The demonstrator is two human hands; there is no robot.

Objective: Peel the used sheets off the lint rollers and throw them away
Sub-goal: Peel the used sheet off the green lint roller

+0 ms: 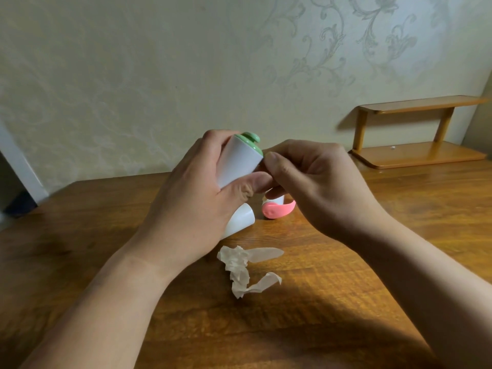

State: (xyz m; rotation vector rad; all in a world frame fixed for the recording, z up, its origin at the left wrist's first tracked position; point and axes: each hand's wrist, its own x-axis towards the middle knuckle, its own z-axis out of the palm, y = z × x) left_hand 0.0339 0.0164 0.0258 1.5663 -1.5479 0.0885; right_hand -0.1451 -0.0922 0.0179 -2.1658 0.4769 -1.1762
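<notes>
My left hand [202,193] grips a white lint roller with a green end cap [239,161], held tilted above the wooden table [346,302]. My right hand [314,182] pinches at the roller's edge near the green cap with thumb and fingers. Behind the hands lies a pink-handled lint roller [278,209], mostly hidden. Under my left hand a white roll or cover [241,219] lies on the table. A crumpled, peeled-off white sheet [246,270] rests on the table in front of the hands.
A small two-tier wooden shelf [415,134] stands at the back right of the table against the patterned wall. The table's far left edge [80,187] drops off toward a dark floor corner.
</notes>
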